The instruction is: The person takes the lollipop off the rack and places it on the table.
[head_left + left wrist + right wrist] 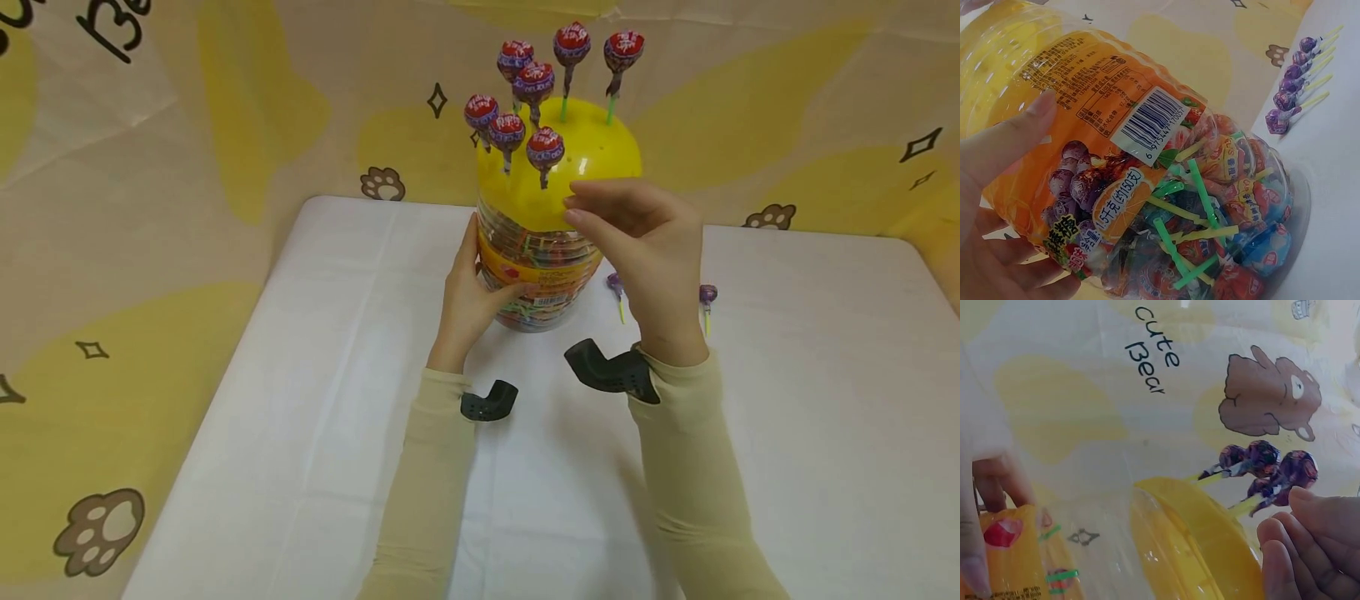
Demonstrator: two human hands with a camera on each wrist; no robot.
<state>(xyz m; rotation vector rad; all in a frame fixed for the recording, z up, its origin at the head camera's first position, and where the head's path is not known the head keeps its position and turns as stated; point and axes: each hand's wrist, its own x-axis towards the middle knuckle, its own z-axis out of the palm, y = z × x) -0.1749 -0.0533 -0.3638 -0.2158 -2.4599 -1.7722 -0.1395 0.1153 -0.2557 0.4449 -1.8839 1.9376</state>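
A clear plastic jar (536,287) with an orange label (1100,125) and a domed yellow lid (600,154) stands on the table, full of wrapped lollipops. My left hand (472,300) holds its side, thumb across the label and fingers round the far side. Several lollipops (534,83) in red and purple wrappers stand upright by their sticks in the lid. Close to the lid's front right is my right hand (648,237), thumb and forefinger bent with a gap between the tips. Nothing shows in that gap. In the right wrist view its fingertips overlap a lollipop (1297,470).
More purple lollipops (1291,86) lie in a row on the white tablecloth (360,333), to the right of the jar; my right hand hides some of them in the head view. Behind the table hangs a yellow and cream patterned cloth (750,125).
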